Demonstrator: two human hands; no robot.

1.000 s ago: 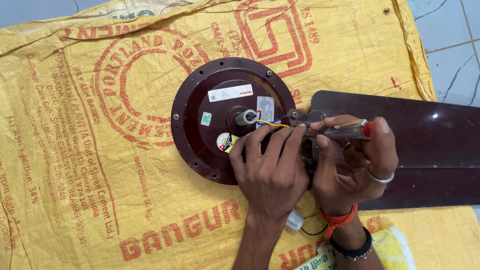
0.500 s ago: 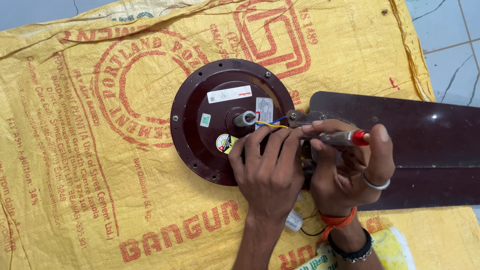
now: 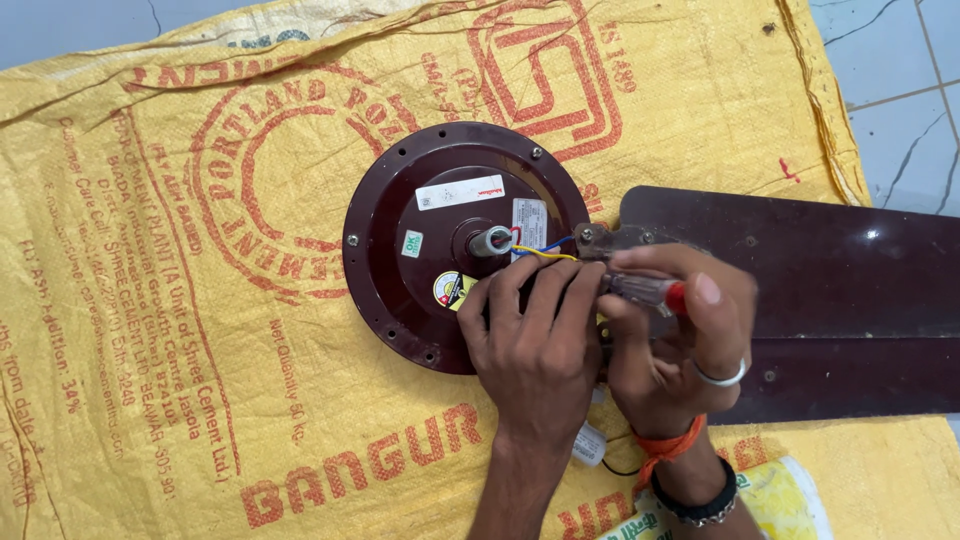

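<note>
Screwdriver [image 3: 645,292] tip seemingly hidden behind left hand [image 3: 535,350].

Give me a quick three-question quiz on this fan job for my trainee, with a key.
1. True or false: the left hand rests flat on the round brown fan motor.
2. What does the right hand grip? A) a hammer B) a screwdriver with a clear and red handle C) a paintbrush
3. What lies under the motor and the fan blade?

Key
1. True: its fingers lie on the motor's lower right edge.
2. B: the screwdriver lies across the fingers, pointing toward the bracket where blade meets motor.
3. A yellow sack with red print, spread on the tiled floor.
</note>
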